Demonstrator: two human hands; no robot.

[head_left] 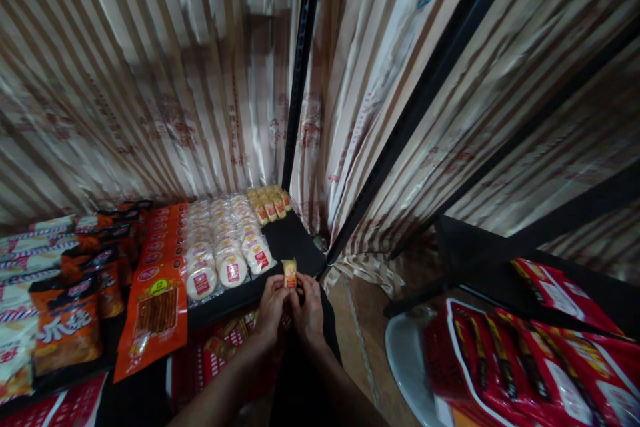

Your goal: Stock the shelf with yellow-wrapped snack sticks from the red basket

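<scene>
Left hand (270, 310) and right hand (309, 312) together pinch one small yellow packet (290, 274) near the black shelf (295, 243), apart from matching packets (271, 209) already lined up between 11 and 12 o'clock, with round white snacks (233, 270) at 10.

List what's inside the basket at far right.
Red packets, packed side by side. They cover the bottom of the basket, so anything underneath can't be seen.
</scene>
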